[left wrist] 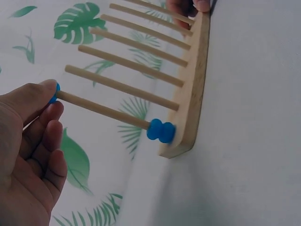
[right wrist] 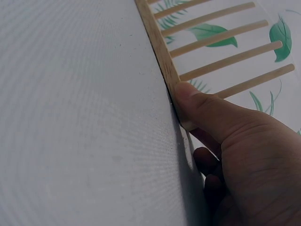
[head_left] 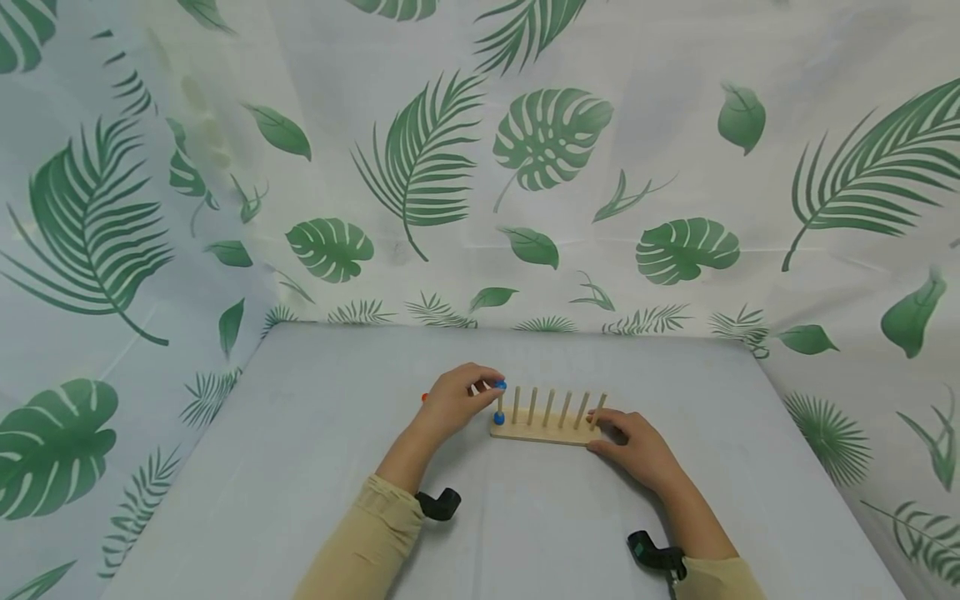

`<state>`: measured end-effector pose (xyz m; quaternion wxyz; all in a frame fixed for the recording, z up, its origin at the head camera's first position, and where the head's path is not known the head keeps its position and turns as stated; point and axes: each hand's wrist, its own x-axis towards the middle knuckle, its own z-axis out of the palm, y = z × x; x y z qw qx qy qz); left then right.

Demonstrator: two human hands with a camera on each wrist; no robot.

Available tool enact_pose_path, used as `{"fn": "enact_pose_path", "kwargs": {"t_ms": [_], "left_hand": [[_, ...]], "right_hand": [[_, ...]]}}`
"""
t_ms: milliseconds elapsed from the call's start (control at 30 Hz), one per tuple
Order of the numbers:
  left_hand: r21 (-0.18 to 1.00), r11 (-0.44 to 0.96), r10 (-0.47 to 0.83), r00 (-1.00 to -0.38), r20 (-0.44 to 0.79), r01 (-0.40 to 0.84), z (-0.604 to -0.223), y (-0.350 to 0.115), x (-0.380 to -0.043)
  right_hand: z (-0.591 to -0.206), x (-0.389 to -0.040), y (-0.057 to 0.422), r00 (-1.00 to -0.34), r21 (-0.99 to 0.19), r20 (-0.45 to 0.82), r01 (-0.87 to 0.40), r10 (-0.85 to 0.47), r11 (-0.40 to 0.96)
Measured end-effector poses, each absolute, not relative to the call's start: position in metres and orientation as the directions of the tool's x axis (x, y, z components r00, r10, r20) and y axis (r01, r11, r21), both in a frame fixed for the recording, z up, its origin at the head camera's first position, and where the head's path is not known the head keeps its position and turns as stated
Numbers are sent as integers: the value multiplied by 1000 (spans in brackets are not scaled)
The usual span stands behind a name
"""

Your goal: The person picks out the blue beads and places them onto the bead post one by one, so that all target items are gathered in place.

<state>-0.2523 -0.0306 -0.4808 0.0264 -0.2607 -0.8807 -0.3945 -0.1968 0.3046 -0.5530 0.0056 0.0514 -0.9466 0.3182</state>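
Observation:
A wooden peg board (head_left: 546,434) with several upright pegs lies on the table in the head view. Two blue beads (left wrist: 161,131) sit stacked at the bottom of its leftmost peg. At that peg's top, my left hand (head_left: 454,402) pinches another blue bead (left wrist: 55,93) between thumb and index finger, the other fingers curling loosely below. My right hand (head_left: 633,450) grips the right end of the base, its thumb (right wrist: 188,96) pressed along the front edge. In the head view the right fingers reach behind the last peg.
A small orange-red object (head_left: 425,397) shows partly behind the left hand. The white table (head_left: 300,467) meets a leaf-printed curtain (head_left: 450,275) at the back and sides. A black wrist camera (head_left: 441,504) sits on the left wrist and another (head_left: 651,552) on the right.

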Motion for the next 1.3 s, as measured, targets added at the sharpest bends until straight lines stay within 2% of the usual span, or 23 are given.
{"fn": "enact_pose_path", "kwargs": {"t_ms": [267, 733, 1300], "left_hand": [[736, 536, 401, -892, 208, 413, -494, -30, -250], [758, 570, 360, -926, 117, 318, -522, -26, -246], [784, 568, 338, -939, 56, 251, -542, -24, -249]], "right_hand": [[-552, -197, 304, -994, -596, 48, -110, -101, 796], [-552, -196, 303, -995, -597, 44, -97, -88, 796], [-548, -195, 302, -995, -591, 45, -102, -93, 800]]}}
